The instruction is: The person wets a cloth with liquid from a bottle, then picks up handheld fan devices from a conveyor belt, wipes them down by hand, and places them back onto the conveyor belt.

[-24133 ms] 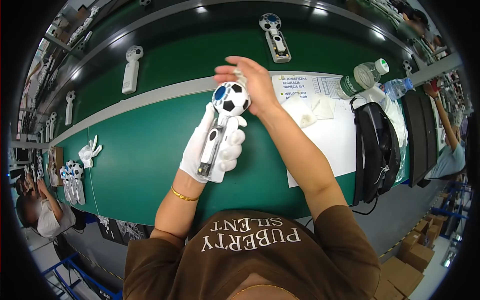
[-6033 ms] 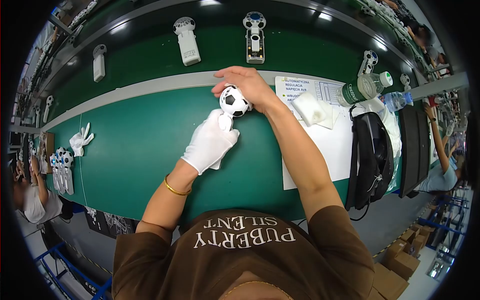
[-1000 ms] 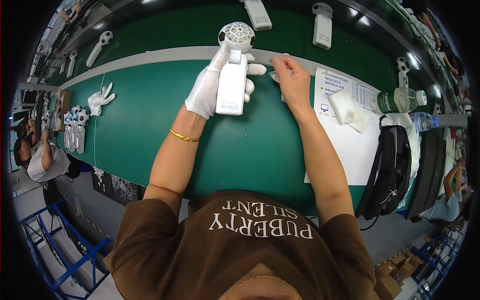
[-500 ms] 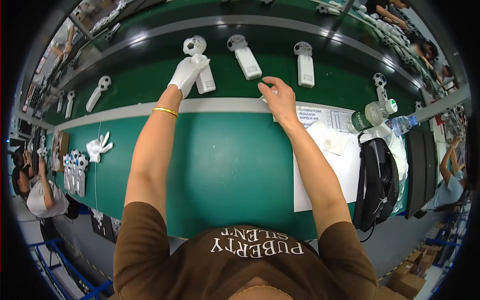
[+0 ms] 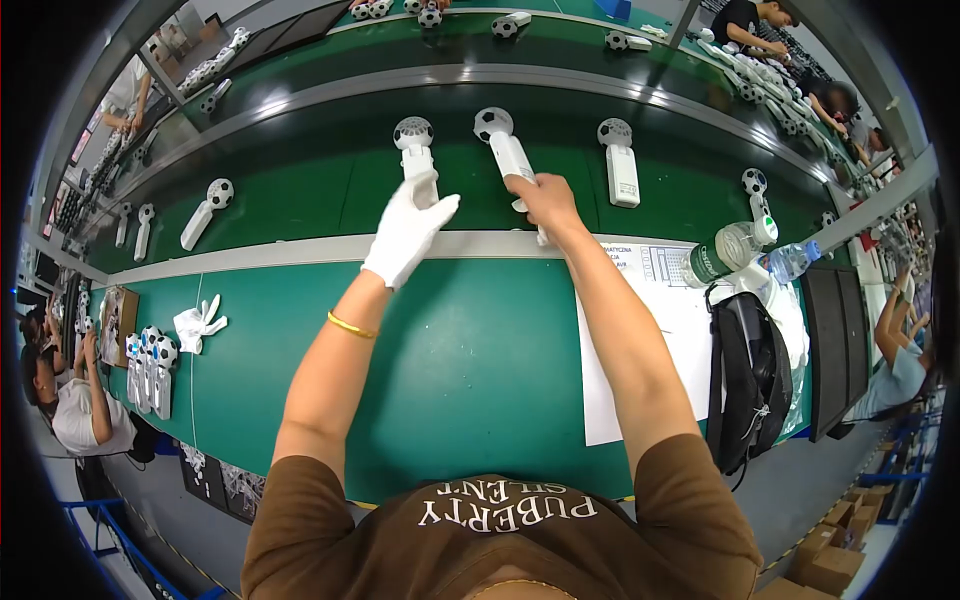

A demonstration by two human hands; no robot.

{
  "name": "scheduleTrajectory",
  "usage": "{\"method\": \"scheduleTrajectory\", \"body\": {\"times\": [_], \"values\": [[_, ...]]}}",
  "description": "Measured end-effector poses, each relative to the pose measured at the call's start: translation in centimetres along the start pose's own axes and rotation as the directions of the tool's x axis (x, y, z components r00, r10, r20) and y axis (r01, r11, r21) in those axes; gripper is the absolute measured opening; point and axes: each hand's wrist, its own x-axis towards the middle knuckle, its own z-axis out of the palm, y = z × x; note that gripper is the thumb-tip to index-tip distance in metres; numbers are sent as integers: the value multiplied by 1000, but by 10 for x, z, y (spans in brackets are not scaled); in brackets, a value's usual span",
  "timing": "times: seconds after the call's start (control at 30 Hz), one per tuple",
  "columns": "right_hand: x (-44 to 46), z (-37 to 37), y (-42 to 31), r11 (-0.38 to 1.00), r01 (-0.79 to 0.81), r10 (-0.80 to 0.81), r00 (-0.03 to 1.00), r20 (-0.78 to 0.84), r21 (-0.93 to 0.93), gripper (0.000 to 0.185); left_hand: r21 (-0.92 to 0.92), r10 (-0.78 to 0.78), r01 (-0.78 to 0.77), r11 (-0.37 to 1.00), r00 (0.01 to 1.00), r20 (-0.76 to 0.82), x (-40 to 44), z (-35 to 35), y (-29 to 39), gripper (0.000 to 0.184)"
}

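My left hand (image 5: 408, 232), in a white glove, reaches over the lower handle of a white handheld fan (image 5: 415, 140) with a soccer-ball-patterned head. Its thumb stands apart from the fingers. My bare right hand (image 5: 548, 203) has its fingers closed around the lower end of another such fan (image 5: 508, 150), which lies tilted on the dark green belt (image 5: 375, 185). A bit of something white shows under this hand; I cannot make out what it is. Farther right on the belt lies a third fan (image 5: 621, 165), its labelled handle pointing toward me.
Printed paper (image 5: 640, 370), a green-labelled bottle (image 5: 722, 255), a smaller water bottle (image 5: 790, 262) and a black bag (image 5: 750, 370) occupy the table's right side. On the left lie a white glove (image 5: 200, 325) and several fans (image 5: 150, 375). A metal rail (image 5: 490, 243) borders the belt.
My left hand has come away from the left fan's head toward its handle end and moved right. My right hand has closed on the middle fan, which now shows a different side.
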Motion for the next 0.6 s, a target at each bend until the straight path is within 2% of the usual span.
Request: {"method": "scheduleTrajectory", "body": {"times": [0.07, 0.13, 0.17, 0.2, 0.27, 0.3, 0.4, 0.43, 0.47, 0.53, 0.57, 0.6], "values": [[-27, -1, 8, 895, -119, 63, 988, 141, 429, 43, -169, -74, 83, 982, 995, 61, -7, 8, -10, 66], [-62, 10, 24, 814, -148, -27, 957, 290, 562, 35, -388, -116, 158, 908, 985, 129, -15, 19, -19, 70], [-86, 17, 26, 820, -130, -48, 955, 294, 557, 33, -482, -117, 197, 854, 975, 192, -21, 23, -16, 73], [-110, 21, 24, 826, -115, -69, 951, 302, 552, 31, -549, -104, 229, 804, 963, 249, -31, 25, 5, 56], [-143, 25, 24, 949, 94, -186, 937, 294, 300, 38, -522, -112, 218, 824, 967, 228, -46, 30, -1, 39], [-150, 22, 24, 975, 126, -182, 924, 335, 181, 43, -481, -124, 217, 849, 968, 218, -58, 31, 3, 31], [-157, 2, 21, 944, 327, -266, 830, 489, -40, 41, -303, -153, 190, 934, 978, 142, -89, 33, 9, 28], [-156, 0, 24, 860, 503, -492, 776, 395, 85, 32, -362, -179, 218, 907, 974, 138, -99, 34, 18, 26], [-154, -6, 23, 871, 451, -491, 819, 298, 194, 27, -215, -153, 176, 961, 981, 122, -104, 34, 13, 26], [-156, -18, 5, 852, 343, -378, 926, 12, 395, 19, 87, -83, 74, 993, 991, 105, -110, 35, 1, 28], [-157, -18, -6, 793, 485, -472, 872, -130, 368, 17, 90, -170, 160, 983, 977, 128, -115, 34, 7, 31], [-157, -13, -17, 721, 615, -555, 788, -266, 320, 16, 144, -142, 123, 982, 981, 130, -120, 36, 12, 31]]}}
